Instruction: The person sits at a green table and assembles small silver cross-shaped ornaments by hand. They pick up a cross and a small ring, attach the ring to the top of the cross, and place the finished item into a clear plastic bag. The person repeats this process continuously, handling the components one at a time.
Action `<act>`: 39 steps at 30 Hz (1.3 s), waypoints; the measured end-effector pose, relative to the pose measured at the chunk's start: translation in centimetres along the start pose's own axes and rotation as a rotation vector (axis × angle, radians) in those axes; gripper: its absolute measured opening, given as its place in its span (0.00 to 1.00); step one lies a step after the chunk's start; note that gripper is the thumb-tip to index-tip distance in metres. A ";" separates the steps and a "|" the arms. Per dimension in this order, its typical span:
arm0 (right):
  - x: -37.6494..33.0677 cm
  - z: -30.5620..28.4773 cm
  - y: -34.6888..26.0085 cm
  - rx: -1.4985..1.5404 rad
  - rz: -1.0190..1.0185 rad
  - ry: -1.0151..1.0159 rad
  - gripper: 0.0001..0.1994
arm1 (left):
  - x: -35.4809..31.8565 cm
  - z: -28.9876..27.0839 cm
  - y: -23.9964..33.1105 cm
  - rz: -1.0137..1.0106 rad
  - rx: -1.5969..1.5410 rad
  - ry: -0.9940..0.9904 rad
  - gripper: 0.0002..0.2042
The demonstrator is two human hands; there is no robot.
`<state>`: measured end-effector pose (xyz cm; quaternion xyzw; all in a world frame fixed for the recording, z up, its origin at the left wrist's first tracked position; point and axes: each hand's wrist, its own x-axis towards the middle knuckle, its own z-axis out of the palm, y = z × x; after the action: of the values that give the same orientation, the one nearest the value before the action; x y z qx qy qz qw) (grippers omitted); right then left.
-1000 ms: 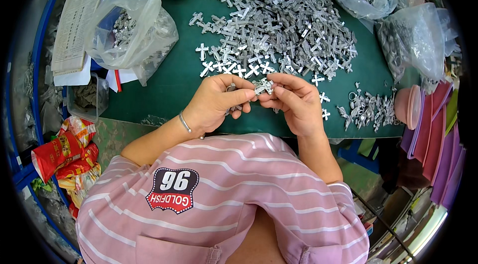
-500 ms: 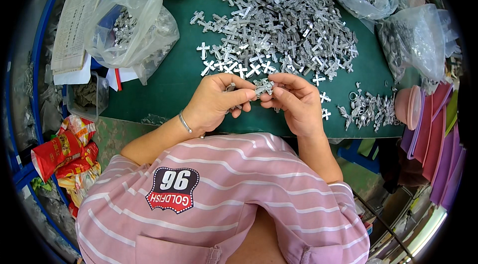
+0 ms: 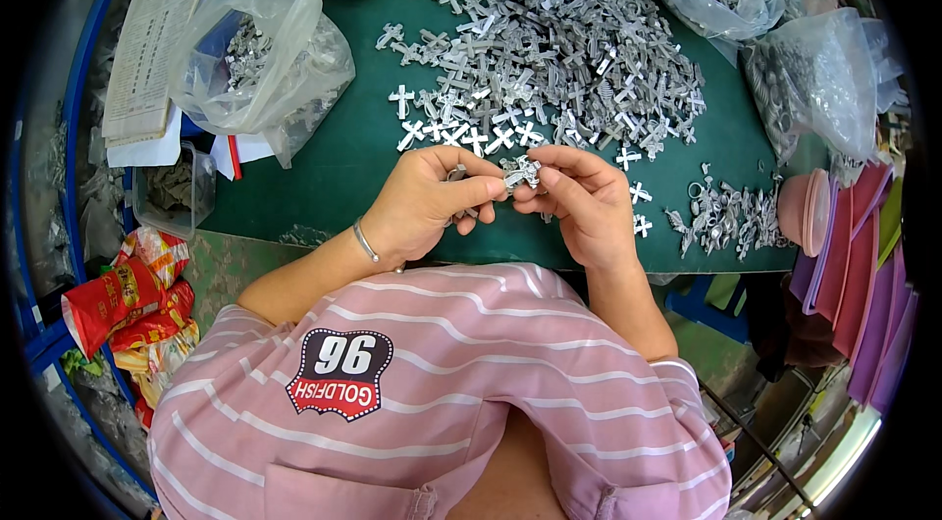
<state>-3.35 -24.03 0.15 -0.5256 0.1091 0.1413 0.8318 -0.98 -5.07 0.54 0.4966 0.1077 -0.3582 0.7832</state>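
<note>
Between the fingertips of both hands is a small cluster of silver metal cross pieces (image 3: pixel 520 173). My left hand (image 3: pixel 432 191) pinches its left side with thumb and forefinger, and more grey metal pieces show under its curled fingers. My right hand (image 3: pixel 587 201) grips the right side between thumb and fingers. Just beyond the hands spreads a large heap of silver metal crosses (image 3: pixel 569 49), with several single crosses scattered along its near edge. To the right of my right hand lies a smaller pile of silver ring-ended metal pieces (image 3: pixel 731 216).
On the green table (image 3: pixel 363 137) stand an open plastic bag of metal parts (image 3: pixel 294 59) at left and more filled bags (image 3: pixel 814 78) at right. A clear tub (image 3: pixel 177 191) sits by the left edge, below paper sheets (image 3: pixel 162 39). Pink bowls (image 3: pixel 805 211) stand at the right edge.
The cluster of crosses between my fingertips has turned very slightly. Both hands keep nearly the same place and grip.
</note>
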 end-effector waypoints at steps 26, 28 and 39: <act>2.8 1.0 1.1 -1.351 -0.794 0.131 0.03 | -6.0 -8.1 10.8 0.934 0.632 0.939 0.05; 3.1 1.5 1.3 -1.475 -0.793 0.162 0.03 | -6.0 -8.2 11.1 0.910 0.651 0.950 0.05; 2.3 1.4 0.4 -1.108 -0.924 0.033 0.10 | -0.3 -0.7 1.3 0.190 0.236 0.039 0.11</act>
<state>-1.30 -22.34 -0.37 -0.8647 -0.1994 -0.1986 0.4160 -0.17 -4.02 1.30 0.6001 0.0326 -0.2828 0.7476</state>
